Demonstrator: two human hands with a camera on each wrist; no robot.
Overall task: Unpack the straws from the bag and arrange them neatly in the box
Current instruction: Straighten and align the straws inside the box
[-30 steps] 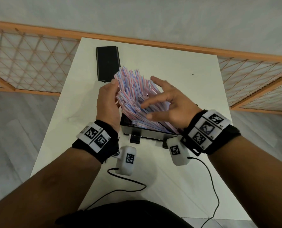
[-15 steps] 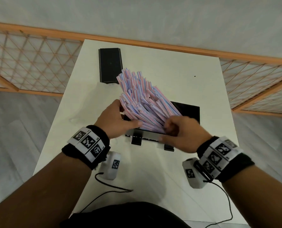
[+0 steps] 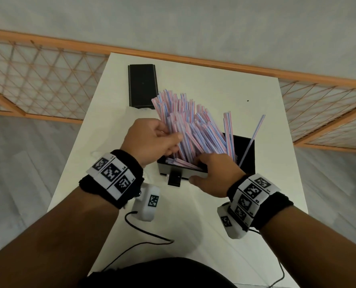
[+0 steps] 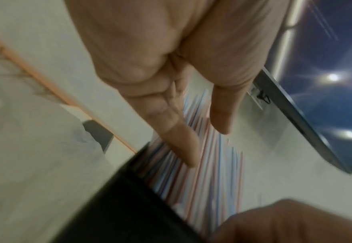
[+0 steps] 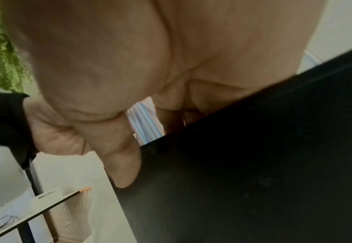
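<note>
A black box (image 3: 245,154) sits on the white desk (image 3: 214,84), and a thick sheaf of pink-and-blue striped straws (image 3: 193,129) stands in it, leaning away toward the far left and fanning out above the rim. The left hand (image 3: 150,140) meets the sheaf on its left side, its grip partly curled against the straws; whether it truly clasps them cannot be told. The right hand (image 3: 216,175) lies at the near rim of the box, fingers dipping inside among the straw ends, thumb (image 5: 121,157) down the outer wall; its grip is hidden. A few straws (image 3: 254,134) lean apart to the right. A black lid (image 3: 142,86) lies farther back on the desk.
</note>
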